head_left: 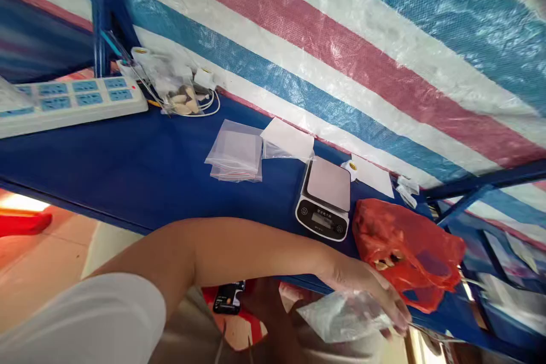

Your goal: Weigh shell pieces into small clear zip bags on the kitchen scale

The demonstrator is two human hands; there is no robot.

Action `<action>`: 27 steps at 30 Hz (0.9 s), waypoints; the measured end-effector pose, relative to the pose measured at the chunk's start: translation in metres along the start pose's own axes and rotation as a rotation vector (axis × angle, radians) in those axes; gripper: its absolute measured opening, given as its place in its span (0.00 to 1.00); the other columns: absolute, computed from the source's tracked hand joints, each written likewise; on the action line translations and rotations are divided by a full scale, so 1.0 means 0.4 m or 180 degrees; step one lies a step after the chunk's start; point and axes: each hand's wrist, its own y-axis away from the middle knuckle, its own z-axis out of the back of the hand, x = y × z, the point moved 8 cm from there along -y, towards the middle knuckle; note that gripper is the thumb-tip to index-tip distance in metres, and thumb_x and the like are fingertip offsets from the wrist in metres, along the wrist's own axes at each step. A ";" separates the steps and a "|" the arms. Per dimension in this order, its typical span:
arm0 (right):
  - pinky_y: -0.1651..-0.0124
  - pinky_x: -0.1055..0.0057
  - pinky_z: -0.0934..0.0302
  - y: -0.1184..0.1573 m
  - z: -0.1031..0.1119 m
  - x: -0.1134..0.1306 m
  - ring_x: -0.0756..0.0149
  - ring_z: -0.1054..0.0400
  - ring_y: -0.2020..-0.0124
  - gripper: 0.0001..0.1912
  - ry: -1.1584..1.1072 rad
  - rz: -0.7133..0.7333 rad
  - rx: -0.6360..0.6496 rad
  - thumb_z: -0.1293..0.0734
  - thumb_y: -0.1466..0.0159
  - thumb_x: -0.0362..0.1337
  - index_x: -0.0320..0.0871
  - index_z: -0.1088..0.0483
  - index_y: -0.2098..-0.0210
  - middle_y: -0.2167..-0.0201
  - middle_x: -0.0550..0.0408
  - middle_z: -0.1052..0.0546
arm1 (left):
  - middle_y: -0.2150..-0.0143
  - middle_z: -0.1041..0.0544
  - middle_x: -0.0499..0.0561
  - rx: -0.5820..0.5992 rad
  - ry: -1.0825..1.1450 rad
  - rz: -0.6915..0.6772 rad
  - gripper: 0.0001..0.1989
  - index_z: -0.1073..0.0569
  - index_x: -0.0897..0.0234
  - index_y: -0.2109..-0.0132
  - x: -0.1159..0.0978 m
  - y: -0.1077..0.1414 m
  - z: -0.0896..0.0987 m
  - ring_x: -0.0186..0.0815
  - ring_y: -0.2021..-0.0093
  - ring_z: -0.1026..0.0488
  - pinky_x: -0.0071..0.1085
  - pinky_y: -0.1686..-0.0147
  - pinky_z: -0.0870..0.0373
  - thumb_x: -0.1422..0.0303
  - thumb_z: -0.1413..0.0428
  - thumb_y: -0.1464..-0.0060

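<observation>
My left hand (pixel 375 287) reaches across from the left, past the table's front edge. Its fingers curl over a crumpled clear plastic bag (pixel 341 315), which hangs over my lap. My right hand does not show. Near my left hand, an open red plastic bag (pixel 409 233) holds small brownish pieces (pixel 388 261). Behind my forearm is a white digital scale (pixel 326 199) with a bare weighing plate; its display is too small to read. Left of the scale lie a stack of clear zip bags (pixel 236 151) and a white sheet (pixel 288 139) in a clear sleeve.
A power strip (pixel 72 96) and a clear bag of pale pieces (pixel 183 99) with cables are at the back left of the blue table (pixel 128 165). Striped sheeting (pixel 319 40) hangs behind. A phone (pixel 229 298) is below the front edge. Blue frame posts stand on both sides.
</observation>
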 end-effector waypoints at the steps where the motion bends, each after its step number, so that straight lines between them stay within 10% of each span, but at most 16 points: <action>1: 0.31 0.38 0.44 0.003 0.007 0.002 0.35 0.30 0.36 0.36 -0.0027 0.0035 0.0001 0.28 0.50 0.31 0.49 0.23 0.40 0.44 0.47 0.19 | 0.65 0.19 0.37 0.0018 -0.0010 -0.0019 0.38 0.23 0.56 0.61 -0.001 0.002 0.000 0.28 0.62 0.23 0.22 0.65 0.33 0.74 0.24 0.90; 11: 0.34 0.38 0.41 -0.022 0.017 0.043 0.39 0.29 0.36 0.26 0.0096 -0.0197 -0.0245 0.32 0.34 0.44 0.54 0.26 0.37 0.44 0.47 0.18 | 0.59 0.21 0.42 0.0133 0.0023 -0.0104 0.29 0.24 0.59 0.58 -0.006 0.012 -0.001 0.28 0.61 0.21 0.25 0.60 0.31 0.62 0.22 0.68; 20: 0.32 0.43 0.42 -0.018 0.017 0.006 0.45 0.31 0.34 0.24 -0.0009 -0.0411 -0.0130 0.36 0.28 0.49 0.54 0.28 0.35 0.41 0.48 0.20 | 0.53 0.22 0.44 0.0159 0.0026 -0.0233 0.34 0.24 0.57 0.54 0.007 -0.006 0.013 0.29 0.59 0.20 0.25 0.61 0.31 0.59 0.21 0.71; 27: 0.31 0.47 0.43 0.024 -0.001 0.000 0.37 0.34 0.32 0.40 -0.0019 -0.0452 0.0012 0.20 0.49 0.41 0.40 0.27 0.38 0.37 0.37 0.25 | 0.52 0.23 0.46 0.0153 0.0014 -0.0260 0.32 0.24 0.58 0.53 0.004 -0.001 0.014 0.29 0.58 0.20 0.25 0.61 0.31 0.60 0.22 0.67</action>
